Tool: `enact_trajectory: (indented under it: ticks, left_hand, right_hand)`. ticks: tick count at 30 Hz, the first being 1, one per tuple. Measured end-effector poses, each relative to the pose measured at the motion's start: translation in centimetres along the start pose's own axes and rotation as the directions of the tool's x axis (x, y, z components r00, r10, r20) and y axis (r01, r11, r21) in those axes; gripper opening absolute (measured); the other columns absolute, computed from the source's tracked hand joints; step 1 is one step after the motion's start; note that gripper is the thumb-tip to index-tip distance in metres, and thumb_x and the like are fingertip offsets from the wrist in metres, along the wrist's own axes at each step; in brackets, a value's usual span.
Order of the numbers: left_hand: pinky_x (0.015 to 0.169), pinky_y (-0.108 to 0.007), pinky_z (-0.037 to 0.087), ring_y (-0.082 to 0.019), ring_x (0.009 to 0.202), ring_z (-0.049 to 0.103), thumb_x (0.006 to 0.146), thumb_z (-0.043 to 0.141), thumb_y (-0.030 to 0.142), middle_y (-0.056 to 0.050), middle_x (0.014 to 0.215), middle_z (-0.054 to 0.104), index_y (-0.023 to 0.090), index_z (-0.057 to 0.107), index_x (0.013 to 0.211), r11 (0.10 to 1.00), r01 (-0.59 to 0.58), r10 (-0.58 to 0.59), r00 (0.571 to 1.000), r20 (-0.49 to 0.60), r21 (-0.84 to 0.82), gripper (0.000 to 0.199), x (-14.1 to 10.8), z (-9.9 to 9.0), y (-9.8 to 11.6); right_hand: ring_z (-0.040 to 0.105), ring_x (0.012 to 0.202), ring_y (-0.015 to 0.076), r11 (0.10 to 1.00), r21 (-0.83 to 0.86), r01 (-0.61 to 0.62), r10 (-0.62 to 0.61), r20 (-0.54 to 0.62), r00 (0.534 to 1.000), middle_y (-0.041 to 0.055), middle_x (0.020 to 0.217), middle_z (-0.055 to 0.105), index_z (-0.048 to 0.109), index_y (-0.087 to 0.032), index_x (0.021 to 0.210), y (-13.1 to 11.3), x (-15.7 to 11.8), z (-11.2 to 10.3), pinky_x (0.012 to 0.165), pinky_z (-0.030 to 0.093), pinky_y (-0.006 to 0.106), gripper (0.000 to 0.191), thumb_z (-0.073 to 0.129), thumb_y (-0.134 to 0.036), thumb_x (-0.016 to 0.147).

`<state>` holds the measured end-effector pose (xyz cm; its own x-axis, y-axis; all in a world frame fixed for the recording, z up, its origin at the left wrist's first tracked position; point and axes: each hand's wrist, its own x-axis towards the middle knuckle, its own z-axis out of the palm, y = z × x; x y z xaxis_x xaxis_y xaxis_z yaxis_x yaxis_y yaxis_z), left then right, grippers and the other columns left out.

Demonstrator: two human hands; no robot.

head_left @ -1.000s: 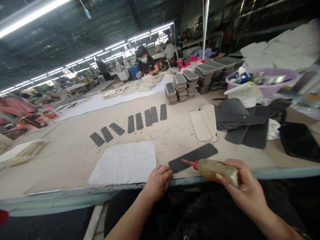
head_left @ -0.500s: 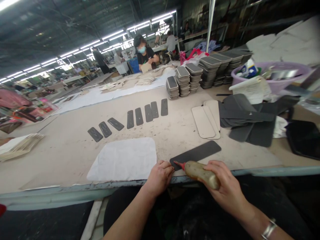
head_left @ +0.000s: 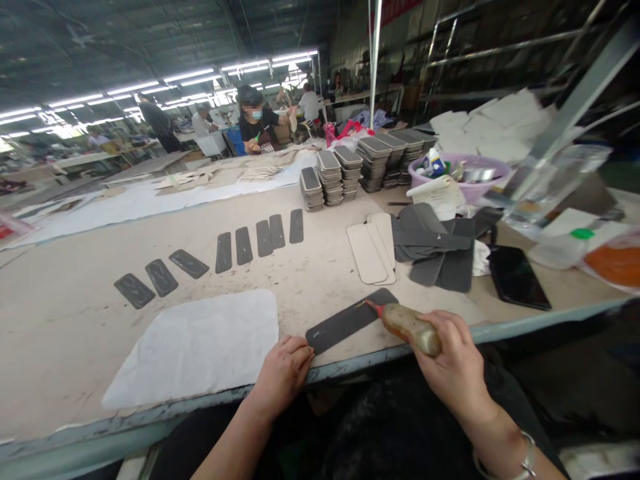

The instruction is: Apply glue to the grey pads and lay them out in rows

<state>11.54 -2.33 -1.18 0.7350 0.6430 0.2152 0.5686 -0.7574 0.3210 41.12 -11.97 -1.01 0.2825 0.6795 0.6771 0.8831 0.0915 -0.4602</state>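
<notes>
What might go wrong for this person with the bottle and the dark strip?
The left hand touches only one end of the dark strip, so the far end, where the red nozzle is, could swing if nudged. The right hand grips the squeeze bottle; pressing too hard might put out too much and spill it over the strip's edge. The black phone lies close to the table's front edge and might get knocked off.

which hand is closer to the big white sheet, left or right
Left. The left hand is just right of the white sheet, beside its edge; the right hand is farther right, holding the bottle.
</notes>
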Motion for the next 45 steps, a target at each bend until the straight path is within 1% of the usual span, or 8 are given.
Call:
enact_trajectory:
  ticks: [7,11,18,23,31,36,41,45]
  left_hand:
    - [0.079,-0.033,0.052,-0.018,0.086,0.057,0.093,0.046,0.019,-0.005,0.094,0.064,0.018,0.066,0.089,1.000,0.005,-0.005,1.000,-0.017,-0.007,0.021,0.1,0.3,-0.1]
    - [0.078,-0.032,0.052,-0.017,0.085,0.057,0.093,0.046,0.019,-0.005,0.092,0.065,0.018,0.066,0.091,1.000,-0.008,0.008,1.000,-0.005,-0.001,0.020,0.1,0.1,0.0]
    - [0.077,-0.032,0.051,-0.017,0.082,0.057,0.093,0.046,0.018,-0.005,0.089,0.065,0.018,0.067,0.090,0.999,-0.023,0.022,0.999,0.032,0.032,0.021,0.0,0.0,-0.2]
    - [0.078,-0.031,0.050,-0.017,0.084,0.057,0.093,0.045,0.019,-0.005,0.086,0.065,0.019,0.068,0.091,0.999,-0.003,0.001,0.999,0.044,0.047,0.023,0.1,-0.2,0.0]
    - [0.079,-0.031,0.049,-0.017,0.084,0.055,0.093,0.045,0.018,-0.005,0.085,0.063,0.018,0.068,0.087,0.999,0.024,-0.027,0.996,0.080,0.043,0.023,0.2,-0.6,0.4]
    - [0.079,-0.031,0.050,-0.017,0.085,0.056,0.093,0.046,0.017,-0.005,0.084,0.064,0.018,0.068,0.088,0.999,0.024,-0.028,0.997,0.076,0.047,0.023,0.1,-0.4,0.3]
    - [0.076,-0.031,0.051,-0.016,0.082,0.058,0.092,0.047,0.019,-0.005,0.085,0.065,0.018,0.068,0.086,0.998,0.008,-0.010,0.999,0.033,0.060,0.022,0.3,-0.2,0.2]
    - [0.075,-0.031,0.052,-0.017,0.081,0.058,0.092,0.047,0.020,-0.005,0.086,0.065,0.018,0.068,0.084,0.997,0.004,-0.005,1.000,0.008,0.072,0.022,0.5,-0.3,0.4]
  right_hand:
    - [0.058,0.090,0.0235,0.989,-0.122,-0.080,0.071,-0.076,0.995,0.0086,0.100,0.056,0.055,-0.020,0.104,1.0,0.6,-0.7,0.077,0.051,0.037,0.029,0.064,-0.032,0.080]
    - [0.057,0.092,0.0229,0.999,0.003,-0.036,0.036,-0.018,0.999,0.0086,0.099,0.055,0.054,-0.019,0.105,-0.6,0.1,-0.1,0.080,0.051,0.037,0.029,0.064,-0.030,0.080]
    - [0.055,0.098,0.0202,0.964,0.264,0.015,-0.070,0.202,0.977,0.0091,0.106,0.051,0.052,-0.021,0.109,-5.0,-1.4,2.2,0.081,0.052,0.033,0.029,0.063,-0.024,0.082]
    - [0.056,0.097,0.0216,0.946,0.321,0.036,-0.105,0.200,0.974,0.0090,0.104,0.052,0.052,-0.021,0.108,-6.0,-1.4,2.9,0.080,0.053,0.035,0.029,0.064,-0.028,0.082]
    - [0.056,0.093,0.0215,0.940,0.336,0.063,-0.142,0.217,0.966,0.0087,0.099,0.054,0.052,-0.021,0.105,-6.3,-1.3,2.2,0.078,0.054,0.034,0.026,0.062,-0.031,0.084]
    - [0.055,0.096,0.0214,0.955,0.294,0.050,-0.122,0.231,0.965,0.0095,0.103,0.052,0.052,-0.020,0.107,-5.9,-2.0,1.1,0.080,0.053,0.033,0.028,0.063,-0.030,0.083]
    - [0.056,0.095,0.0210,0.971,0.238,0.031,-0.082,0.206,0.975,0.0087,0.102,0.053,0.053,-0.021,0.107,-4.2,-1.9,-0.3,0.080,0.053,0.033,0.027,0.062,-0.026,0.082]
    - [0.058,0.092,0.0220,0.995,0.103,0.015,-0.028,0.127,0.992,0.0090,0.102,0.054,0.055,-0.021,0.106,-2.0,-1.6,-1.5,0.078,0.053,0.035,0.027,0.062,-0.030,0.081]
